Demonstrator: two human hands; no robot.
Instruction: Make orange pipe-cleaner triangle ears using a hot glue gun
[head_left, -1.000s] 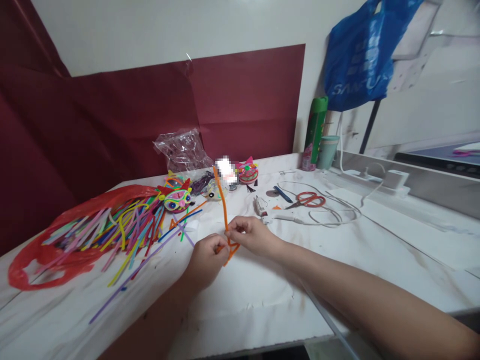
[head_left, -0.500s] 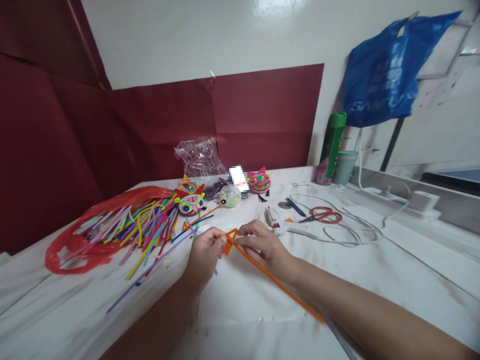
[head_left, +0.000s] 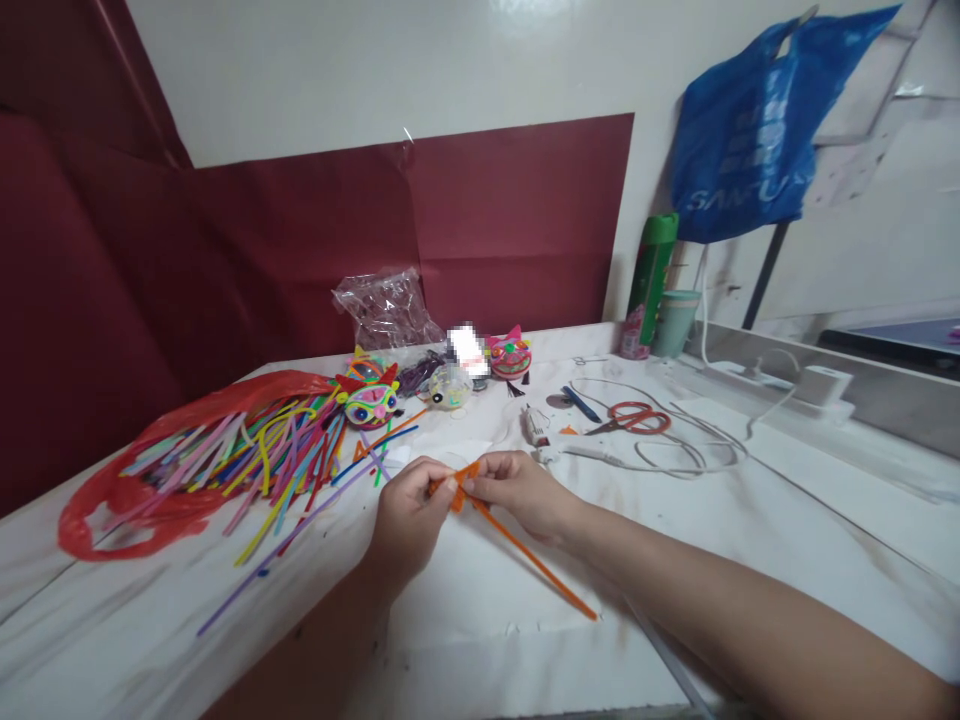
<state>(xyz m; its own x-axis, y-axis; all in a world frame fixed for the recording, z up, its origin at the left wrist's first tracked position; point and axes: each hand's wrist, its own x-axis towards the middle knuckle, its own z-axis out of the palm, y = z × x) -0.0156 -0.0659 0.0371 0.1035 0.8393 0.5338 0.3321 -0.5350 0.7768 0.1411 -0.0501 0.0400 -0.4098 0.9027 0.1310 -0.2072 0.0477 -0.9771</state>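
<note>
An orange pipe cleaner (head_left: pixel 536 562) is bent into a small folded shape at one end, and its long straight tail slants down to the right above the white table. My left hand (head_left: pixel 416 510) pinches the folded end from the left. From the right, my right hand (head_left: pixel 521 490) grips the same end between thumb and fingers, close beside the left fingertips. The fingers partly cover the folded shape.
Many coloured pipe cleaners (head_left: pixel 262 450) lie on a red plastic bag (head_left: pixel 82 525) at left. Decorated animal faces (head_left: pixel 371 398) stand at the back. To the right are orange-handled scissors (head_left: pixel 637 417), a blue pen-like tool (head_left: pixel 581 404), a white glue gun (head_left: pixel 585 452) and its cable.
The camera view has shifted slightly. My hands have come closer together around the folded end, and the orange tail has swung down and now reaches less far to the right.
</note>
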